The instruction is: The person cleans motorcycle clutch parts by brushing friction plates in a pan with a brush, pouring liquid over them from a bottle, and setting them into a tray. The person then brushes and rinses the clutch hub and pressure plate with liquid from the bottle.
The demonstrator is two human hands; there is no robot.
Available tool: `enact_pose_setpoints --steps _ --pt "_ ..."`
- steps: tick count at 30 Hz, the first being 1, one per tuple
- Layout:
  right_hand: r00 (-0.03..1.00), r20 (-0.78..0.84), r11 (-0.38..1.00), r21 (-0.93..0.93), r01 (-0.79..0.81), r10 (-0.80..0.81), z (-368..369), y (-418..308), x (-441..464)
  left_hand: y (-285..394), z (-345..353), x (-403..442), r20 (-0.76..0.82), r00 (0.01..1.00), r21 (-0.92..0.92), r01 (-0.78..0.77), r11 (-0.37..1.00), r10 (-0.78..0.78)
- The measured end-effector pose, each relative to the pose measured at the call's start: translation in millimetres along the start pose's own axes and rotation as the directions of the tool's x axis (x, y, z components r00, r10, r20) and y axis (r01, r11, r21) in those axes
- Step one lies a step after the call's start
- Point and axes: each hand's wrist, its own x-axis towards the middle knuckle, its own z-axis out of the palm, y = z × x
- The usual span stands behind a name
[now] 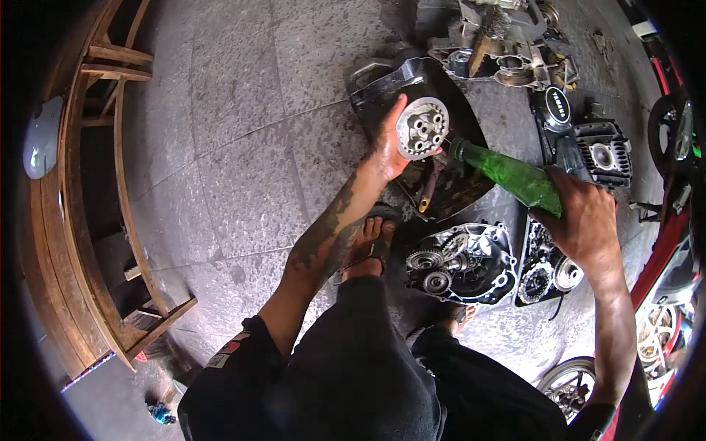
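Note:
My left hand (385,149) grips a round silver clutch pressure plate (423,128), its toothed rim and raised posts facing up. Wrapped around the base of a green glass bottle (512,176) is my right hand (586,218). The bottle is tilted, its neck pointing at the plate and close to its right edge. Whether liquid leaves the mouth I cannot make out. Below both lies a black pan (371,98), wet and dark inside. A brush with a yellow-tipped handle (429,192) rests in the pan, its upper part partly hidden.
An engine case with gears (471,264) lies near my feet, beside another case half (540,275). Farther off are a dirty engine block (507,55), a Yamaha cover (557,106) and a finned cylinder (604,154). A wooden bench (73,220) stands left; motorcycle parts (658,331) line the right.

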Motion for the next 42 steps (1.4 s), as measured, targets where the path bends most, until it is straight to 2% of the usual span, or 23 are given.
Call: enact_pose_setpoints --steps 3,5,7,9,11,15,19,23,25,29,31,33,35,37,38,42 --pt "1.0 -0.02 1.0 0.029 -0.001 0.002 1.2 2.4 2.7 0.4 3.3 1.7 -0.072 0.997 -0.024 -0.001 1.0 0.0" --pt "0.997 -0.033 0.997 0.036 -0.065 0.066 1.5 9.1 2.3 2.8 6.2 0.8 -0.096 0.995 0.029 -0.006 1.0 0.009" --pt "0.996 -0.016 0.995 0.038 -0.091 0.092 -4.9 7.9 3.7 3.4 3.5 4.3 -0.079 0.997 0.051 0.01 0.999 -0.006" --pt "0.994 -0.094 0.999 0.021 -0.046 0.047 -3.3 12.0 1.4 2.5 2.1 5.2 -0.068 0.997 0.076 0.03 0.997 -0.025" --pt "0.996 -0.08 0.998 0.035 -0.047 0.05 -6.2 8.3 1.4 5.0 2.5 5.7 -0.044 0.999 0.179 0.031 0.983 -0.024" --pt "0.998 -0.062 1.0 0.012 -0.022 0.022 -8.1 2.4 0.2 7.0 4.5 6.4 0.019 1.0 0.247 0.019 0.969 -0.025" --pt "1.0 -0.001 1.0 0.02 -0.022 0.022 -9.1 -3.8 -0.8 7.7 6.5 4.0 0.003 1.0 0.281 0.005 0.96 -0.007" --pt "1.0 0.028 0.998 0.067 0.003 -0.005 1.3 -1.4 -5.0 5.6 2.6 6.1 -0.062 0.998 0.263 0.011 0.965 0.006" --pt "0.999 -0.026 0.999 0.032 0.043 -0.042 7.1 0.2 -7.7 6.3 -2.7 9.7 0.053 0.997 0.142 0.045 0.989 -0.053" --pt "0.999 0.003 0.998 0.028 0.052 -0.052 13.0 8.5 -10.1 8.3 -5.2 8.6 0.043 0.994 0.064 0.094 0.994 -0.097" --pt "0.999 0.031 0.999 0.042 -0.018 0.017 10.5 8.7 -8.5 8.9 -4.5 7.3 0.003 0.99 0.074 0.14 0.987 -0.141" --pt "1.0 0.006 0.999 0.045 -0.023 0.022 7.5 7.8 -6.0 7.0 -6.1 7.1 -0.039 0.982 0.083 0.188 0.979 -0.186" --pt "0.999 -0.02 0.998 0.047 -0.031 0.032 6.0 10.4 -4.2 1.5 -8.9 9.5 -0.047 0.988 0.243 0.154 0.958 -0.147" --pt "0.997 -0.062 0.999 0.007 -0.05 0.05 5.9 15.5 -1.9 2.6 -7.3 7.1 -0.016 0.988 0.235 0.151 0.96 -0.152" --pt "0.993 -0.009 0.993 0.005 -0.115 0.115 2.7 15.1 0.3 1.6 -5.3 5.8 -0.036 0.991 0.241 0.131 0.962 -0.126" --pt "0.992 -0.051 0.992 -0.045 -0.12 0.118 8.3 25.2 -2.7 6.5 -0.7 1.3 -0.022 0.996 0.253 0.09 0.963 -0.087"
